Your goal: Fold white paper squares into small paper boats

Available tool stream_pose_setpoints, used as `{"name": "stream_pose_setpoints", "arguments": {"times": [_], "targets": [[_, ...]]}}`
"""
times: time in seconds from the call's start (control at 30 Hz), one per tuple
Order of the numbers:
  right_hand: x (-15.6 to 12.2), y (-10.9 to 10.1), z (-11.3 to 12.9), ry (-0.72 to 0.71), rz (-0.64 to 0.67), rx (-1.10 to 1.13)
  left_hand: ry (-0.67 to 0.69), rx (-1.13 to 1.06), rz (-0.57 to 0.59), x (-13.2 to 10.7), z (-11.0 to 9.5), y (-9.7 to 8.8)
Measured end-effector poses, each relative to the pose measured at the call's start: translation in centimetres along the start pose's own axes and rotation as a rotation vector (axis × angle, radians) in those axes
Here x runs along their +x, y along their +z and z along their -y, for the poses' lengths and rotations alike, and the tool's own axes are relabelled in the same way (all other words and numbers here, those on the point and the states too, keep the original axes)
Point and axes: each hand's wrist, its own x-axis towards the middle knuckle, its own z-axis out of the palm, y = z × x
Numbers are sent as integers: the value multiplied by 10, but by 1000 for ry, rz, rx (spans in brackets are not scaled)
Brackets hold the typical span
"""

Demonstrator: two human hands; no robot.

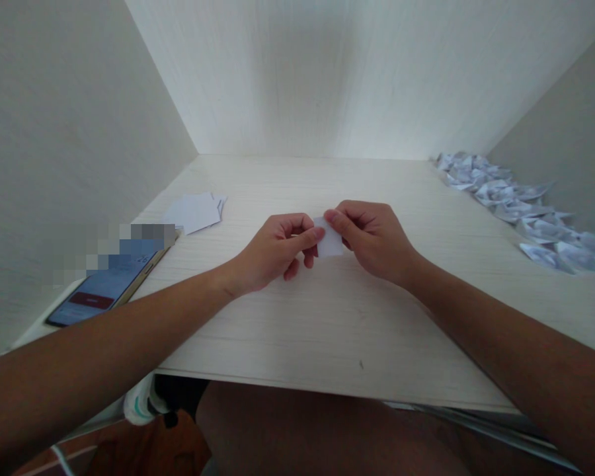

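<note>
A small folded piece of white paper (329, 242) is held just above the middle of the pale wooden desk (297, 324). My left hand (275, 252) pinches its left edge between thumb and fingers. My right hand (371, 239) pinches its right edge, with the thumb on top of the paper. Both hands are closed on it and meet at the centre of the view.
A small stack of white paper sheets (197, 211) lies at the back left. A phone (104, 287) with a lit screen rests at the left edge. Several folded white paper shapes (520, 205) are piled along the right wall. Walls close in the desk on three sides.
</note>
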Motion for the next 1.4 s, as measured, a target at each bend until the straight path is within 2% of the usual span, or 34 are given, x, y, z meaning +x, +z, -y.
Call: {"name": "stream_pose_setpoints", "arguments": {"times": [0.17, 0.3, 0.43, 0.57, 0.8, 1.0, 1.17, 1.27, 1.4], "targets": [[2, -5, -2, 8, 29, 29, -27, 52, 72, 0, 2, -4], [4, -8, -3, 60, 228, 117, -67, 164, 177, 1, 3, -7], [5, -10, -2, 77, 436, 114, -109, 288, 288, 1, -4, -7], [4, -12, -1, 100, 553, 73, -116, 336, 349, 0, -9, -8], [4, -9, 0, 130, 521, 51, -141, 359, 389, -4, -11, -8], [3, -9, 4, 135, 581, 52, -97, 427, 423, -6, -17, -2], [4, -11, -1, 90, 617, 74, -86, 506, 446, -7, -21, -1], [4, -8, -5, 68, 586, 74, -133, 536, 431, -7, -20, -4], [6, -9, -7, 60, 544, 67, -262, 510, 401, -8, -19, -7]]}}
